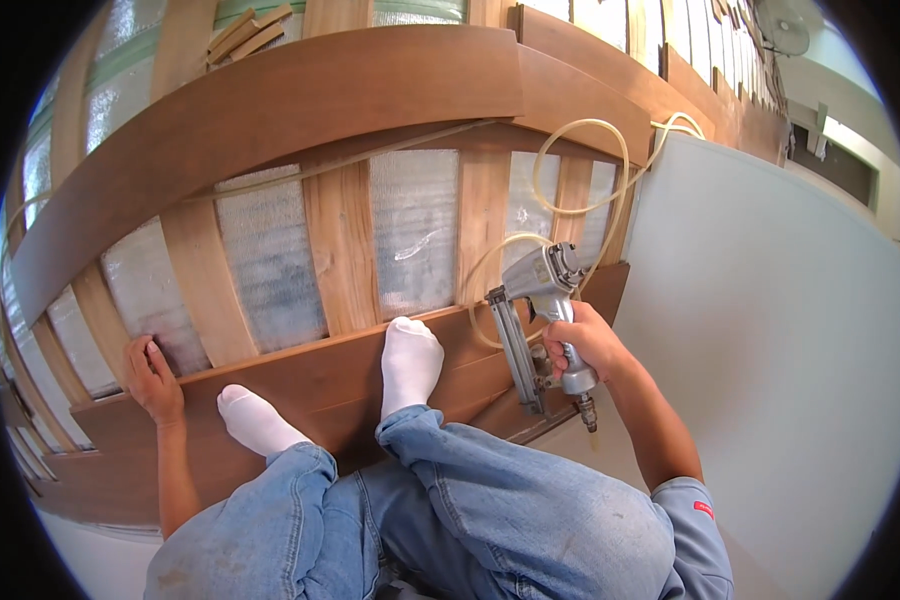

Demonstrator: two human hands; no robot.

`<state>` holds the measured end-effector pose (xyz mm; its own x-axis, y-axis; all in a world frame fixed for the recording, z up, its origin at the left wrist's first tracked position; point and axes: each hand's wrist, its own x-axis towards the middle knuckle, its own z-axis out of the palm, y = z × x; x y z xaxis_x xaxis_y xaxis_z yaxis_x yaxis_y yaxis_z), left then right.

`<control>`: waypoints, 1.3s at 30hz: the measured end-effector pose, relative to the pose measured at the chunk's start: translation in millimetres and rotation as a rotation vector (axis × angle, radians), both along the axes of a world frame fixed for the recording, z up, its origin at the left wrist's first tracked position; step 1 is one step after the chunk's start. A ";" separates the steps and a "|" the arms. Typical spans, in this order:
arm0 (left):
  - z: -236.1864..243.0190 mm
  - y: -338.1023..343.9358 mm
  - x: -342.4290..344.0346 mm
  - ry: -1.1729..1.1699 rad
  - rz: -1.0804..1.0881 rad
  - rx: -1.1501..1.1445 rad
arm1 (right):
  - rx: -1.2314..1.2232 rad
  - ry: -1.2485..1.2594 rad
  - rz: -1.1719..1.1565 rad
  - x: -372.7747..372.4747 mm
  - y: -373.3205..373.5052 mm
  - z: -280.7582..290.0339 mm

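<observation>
My right hand [586, 345] is wrapped round the handle of a silver pneumatic nail gun [545, 285]. The gun is raised over the right end of the brown floorboards, its long magazine slanting down toward me. A pale air hose [536, 180] loops beyond it. My left hand [153, 380] rests at the far edge of the brown floorboard [300, 385], toward its left end, with the fingers curled in and close together. Whether anything is inside those fingers is hidden. Both my feet, in white socks, stand on the boards between my hands.
Pale wooden battens [340, 240] run away from me over silver foil sheeting [415, 225]. Loose brown planks [300, 85] lie across them. Short wood offcuts [250, 35] sit at the far left. A pale wall [770, 330] stands close on the right; a fan [785, 35] is far off.
</observation>
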<state>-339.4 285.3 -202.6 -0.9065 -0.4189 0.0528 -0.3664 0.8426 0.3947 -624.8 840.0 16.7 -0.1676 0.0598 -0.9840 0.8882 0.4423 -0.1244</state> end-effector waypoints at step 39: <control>13.8 -55.5 -11.8 0.060 0.059 0.049 | -0.167 0.036 0.271 2.4 -174.4 51.3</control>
